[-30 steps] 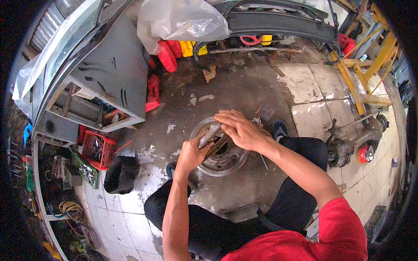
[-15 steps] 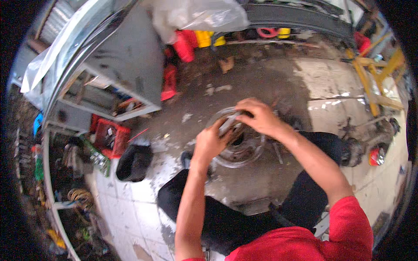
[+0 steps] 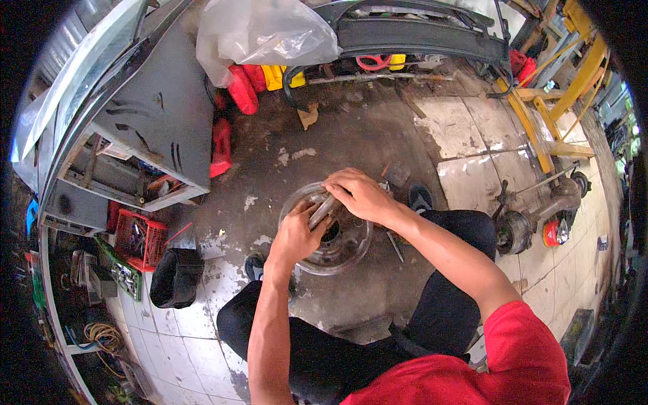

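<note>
Both my hands are on a short, greyish metal piece (image 3: 325,210) that looks slightly curved; its exact kind I cannot make out. My left hand (image 3: 297,233) closes around its near end, fingers wrapped underneath. At the far end, my right hand (image 3: 358,192) grips it between thumb and fingers. Beneath them a round metal wheel rim (image 3: 354,253) lies on the dirty floor, its dark centre hole partly covered by my hands. Whether the piece touches the rim cannot be told. My legs are bent on either side of the rim.
A thin metal tool (image 3: 395,247) lies right of the rim. At the left are a black bag-like container (image 3: 177,278), a red crate (image 3: 140,241) and a grey cabinet (image 3: 152,118). An axle-like assembly (image 3: 550,202) and a yellow stand (image 3: 530,131) are at the right.
The view has shifted, so the surroundings sit farther left in the picture and look sharper. Both hands still hold the metal piece over the rim.
</note>
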The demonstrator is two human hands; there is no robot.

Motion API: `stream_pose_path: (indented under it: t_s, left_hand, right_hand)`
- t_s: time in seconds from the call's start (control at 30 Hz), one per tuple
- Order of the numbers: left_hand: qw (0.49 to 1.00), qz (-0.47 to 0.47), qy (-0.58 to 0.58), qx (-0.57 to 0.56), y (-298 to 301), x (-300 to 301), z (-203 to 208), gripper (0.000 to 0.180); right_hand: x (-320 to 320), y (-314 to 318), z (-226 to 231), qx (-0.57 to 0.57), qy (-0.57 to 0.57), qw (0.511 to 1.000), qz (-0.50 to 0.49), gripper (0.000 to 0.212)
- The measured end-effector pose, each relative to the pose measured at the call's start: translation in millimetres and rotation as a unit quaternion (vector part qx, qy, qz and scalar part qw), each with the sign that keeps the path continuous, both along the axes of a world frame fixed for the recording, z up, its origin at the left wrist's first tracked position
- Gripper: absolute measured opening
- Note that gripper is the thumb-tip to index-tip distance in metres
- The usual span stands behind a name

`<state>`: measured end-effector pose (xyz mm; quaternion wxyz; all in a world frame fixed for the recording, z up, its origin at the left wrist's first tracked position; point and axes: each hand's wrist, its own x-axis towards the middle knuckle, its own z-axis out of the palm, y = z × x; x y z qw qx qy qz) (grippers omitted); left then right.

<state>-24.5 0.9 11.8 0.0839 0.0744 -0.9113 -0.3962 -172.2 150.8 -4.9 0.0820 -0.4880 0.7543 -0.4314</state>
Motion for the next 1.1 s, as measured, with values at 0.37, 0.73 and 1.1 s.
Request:
stream_pose_path:
  t_s: [0.37,0.73,1.1]
  left_hand:
    - [0.998,-0.023,0.064,0.006,-9.5,21.0,-14.6,0.036]
    - [0.997,0.054,0.043,-0.018,-22.5,37.1,-15.0,0.038]
    - [0.987,0.034,-0.027,-0.154,0.1,13.7,6.2,0.033]
  right_hand:
    - [17.6,3.1,4.7,-0.008,0.109,0.993,0.047,0.030]
    - [-4.6,-0.3,0.6,-0.020,0.039,0.999,0.004,0.027]
    - [23.7,-1.8,21.6,0.048,0.051,0.997,0.028,0.019]
